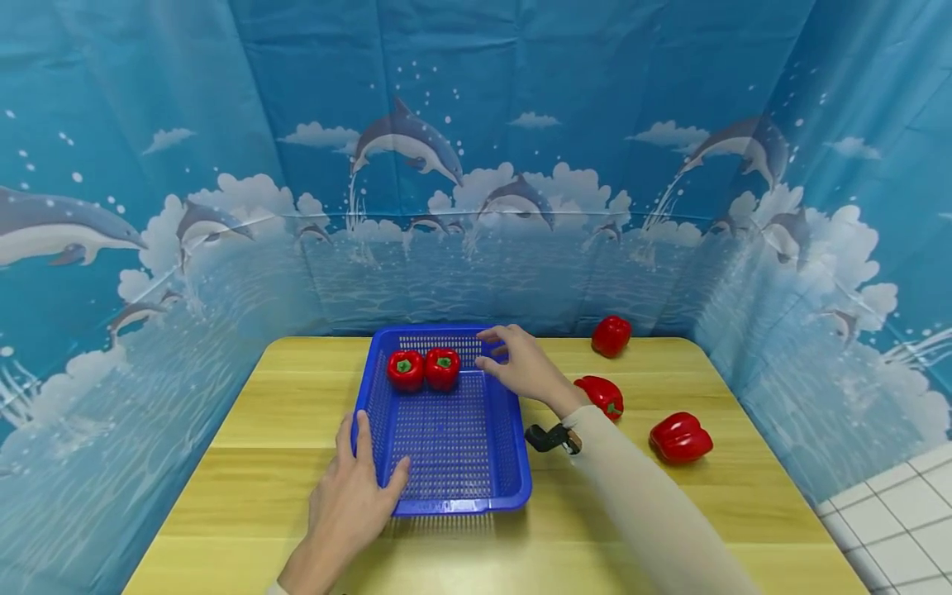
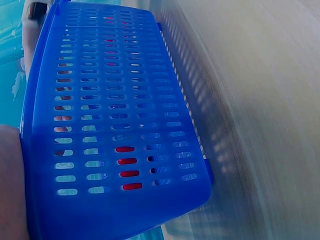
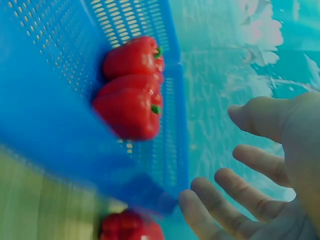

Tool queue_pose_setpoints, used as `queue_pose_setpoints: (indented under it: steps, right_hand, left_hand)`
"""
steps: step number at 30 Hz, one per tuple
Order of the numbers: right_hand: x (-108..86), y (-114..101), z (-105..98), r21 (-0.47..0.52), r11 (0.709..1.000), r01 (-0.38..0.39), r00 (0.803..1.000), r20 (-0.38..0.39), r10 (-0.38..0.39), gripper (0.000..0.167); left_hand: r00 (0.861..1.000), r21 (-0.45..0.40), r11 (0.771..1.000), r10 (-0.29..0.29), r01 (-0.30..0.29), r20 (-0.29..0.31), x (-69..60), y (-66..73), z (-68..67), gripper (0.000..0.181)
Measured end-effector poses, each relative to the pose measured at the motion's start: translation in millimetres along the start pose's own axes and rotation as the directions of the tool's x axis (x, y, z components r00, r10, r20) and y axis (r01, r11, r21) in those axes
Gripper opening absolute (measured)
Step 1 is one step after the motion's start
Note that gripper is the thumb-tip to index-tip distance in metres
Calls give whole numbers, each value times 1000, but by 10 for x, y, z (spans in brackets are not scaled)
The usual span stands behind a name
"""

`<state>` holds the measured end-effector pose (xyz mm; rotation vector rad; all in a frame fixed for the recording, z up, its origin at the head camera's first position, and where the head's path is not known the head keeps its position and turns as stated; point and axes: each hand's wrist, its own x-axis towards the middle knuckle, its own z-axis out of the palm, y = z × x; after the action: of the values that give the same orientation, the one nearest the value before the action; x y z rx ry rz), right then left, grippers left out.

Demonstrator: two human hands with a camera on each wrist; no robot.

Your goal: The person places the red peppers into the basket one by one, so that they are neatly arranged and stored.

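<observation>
My left hand, fingers extended, touches the blue basket, presumably steadying it; my right hand hovers empty, fingers parted. Two red bell peppers sit inside, three others on the counter.

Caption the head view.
Right grip at the far right corner of a blue basket, left grip at its left rim: two red peppers inside, three on the table.

Left grip spread, thumb apart; right grip loose, fingers slightly bent; right arm reaching farther forward.
</observation>
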<state>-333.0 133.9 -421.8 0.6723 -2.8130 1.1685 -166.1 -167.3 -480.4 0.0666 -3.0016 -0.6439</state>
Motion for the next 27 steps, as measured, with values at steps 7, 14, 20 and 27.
queue_pose_setpoints:
  steps: [7, 14, 20, 27]
  right_hand:
    - [-258, 291, -207, 35, 998, -44, 991, -125, 48, 47]
    - [-609, 739, -334, -15, 998, -59, 972, -228, 54, 47]
    - [-796, 926, -408, -41, 998, -43, 955, -296, 29, 46]
    - [-946, 1024, -447, -93, 994, -55, 941, -337, 21, 49]
  left_hand:
    - [999, 6, 1000, 20, -20, -25, 52, -20, 16, 108]
    - [1000, 0, 1000, 10, -10, -9, 65, -54, 61, 109]
    - [1000, -1, 1000, 15, -15, -12, 115, -90, 31, 110]
    - [998, 8, 999, 42, -42, -40, 171, -127, -14, 109]
